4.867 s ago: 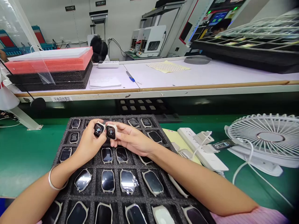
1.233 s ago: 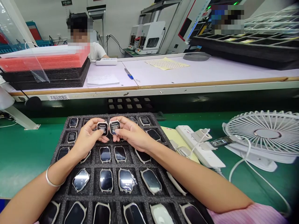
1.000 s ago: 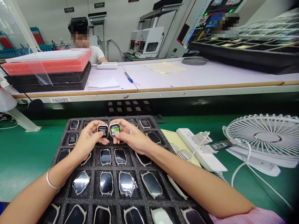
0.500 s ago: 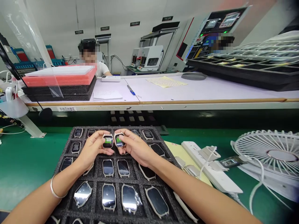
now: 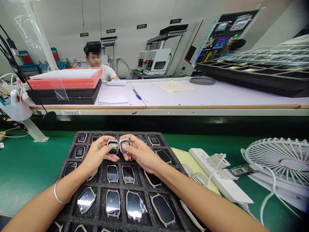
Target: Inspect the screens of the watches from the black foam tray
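Note:
Above the far part of a dark foam tray [image 5: 122, 199], my left hand [image 5: 100, 152] grips a smartwatch body [image 5: 113, 149] by its edges, thumb on the lit screen. Close beside it, my right hand [image 5: 137, 151] grips a second smartwatch body [image 5: 124, 143], its thumb also lying on the screen. The left screen shows a green band with some text; the right one looks pale and is partly covered by the thumb. Several more strapless watch bodies [image 5: 113, 203] lie in the tray's compartments, a few with white text on dark screens. My hands hide some compartments.
Right of the tray are a white power strip [image 5: 217, 175] with chargers and a white fan [image 5: 287, 164]. A raised shelf [image 5: 166, 96] behind holds stacked foam [image 5: 65, 83], a pen [image 5: 136, 94], paper and black trays [image 5: 260, 80]. A person [image 5: 106, 71] sits beyond it.
The green area on the right watch's screen has given way to a paler display. On the left watch, the green band has shrunk. Both hands keep their grips; the whole view has shifted slightly.

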Tool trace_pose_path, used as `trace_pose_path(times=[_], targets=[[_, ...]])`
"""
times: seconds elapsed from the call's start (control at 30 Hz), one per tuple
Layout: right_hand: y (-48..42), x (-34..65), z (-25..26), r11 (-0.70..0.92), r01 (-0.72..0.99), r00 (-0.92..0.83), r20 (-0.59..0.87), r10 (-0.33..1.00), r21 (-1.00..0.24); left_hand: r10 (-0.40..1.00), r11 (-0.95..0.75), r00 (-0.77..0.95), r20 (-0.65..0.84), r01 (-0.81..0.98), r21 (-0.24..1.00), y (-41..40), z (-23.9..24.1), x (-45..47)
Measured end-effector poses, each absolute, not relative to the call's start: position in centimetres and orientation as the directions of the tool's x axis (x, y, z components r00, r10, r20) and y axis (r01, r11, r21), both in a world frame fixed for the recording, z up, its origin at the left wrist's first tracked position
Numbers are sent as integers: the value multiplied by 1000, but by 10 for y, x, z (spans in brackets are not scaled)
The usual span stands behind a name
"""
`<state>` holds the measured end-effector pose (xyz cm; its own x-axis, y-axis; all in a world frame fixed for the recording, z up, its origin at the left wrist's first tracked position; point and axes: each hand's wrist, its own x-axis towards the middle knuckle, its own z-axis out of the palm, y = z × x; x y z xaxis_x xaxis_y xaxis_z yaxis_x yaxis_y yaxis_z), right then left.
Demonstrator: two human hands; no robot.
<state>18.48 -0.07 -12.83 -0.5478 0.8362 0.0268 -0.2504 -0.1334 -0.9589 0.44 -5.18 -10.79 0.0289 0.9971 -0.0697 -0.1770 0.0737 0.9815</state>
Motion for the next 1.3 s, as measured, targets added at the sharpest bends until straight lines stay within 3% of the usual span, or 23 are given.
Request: trace_pose_path(times=[0.63,0.8,0.9,1.0,1.07,1.2,1.3], targets=[[0,186,-129,-167,-296,-586,41,809,-941,999,46,17,-44,-148,988,-49,-113,1],[3,187,-129,-164,-314,-547,37,836,-935,1000,-24,-1,24,-153,988,-54,-100,7],[3,187,-128,-163,-316,-570,49,820,-935,982,-29,168,84,-304,952,-80,-83,12],[-9,187,-122,-137,-314,-617,92,781,-940,821,197,562,99,-441,875,-120,-71,9],[-25,192,-113,-68,-306,-641,153,752,-950,755,282,651,85,-438,854,-142,-66,2],[-63,215,-83,220,-313,-676,379,631,-924,837,232,543,70,-468,853,-153,-61,-6],[-83,237,-66,210,-270,-839,336,428,-940,920,72,367,136,-501,863,-137,-55,1]])
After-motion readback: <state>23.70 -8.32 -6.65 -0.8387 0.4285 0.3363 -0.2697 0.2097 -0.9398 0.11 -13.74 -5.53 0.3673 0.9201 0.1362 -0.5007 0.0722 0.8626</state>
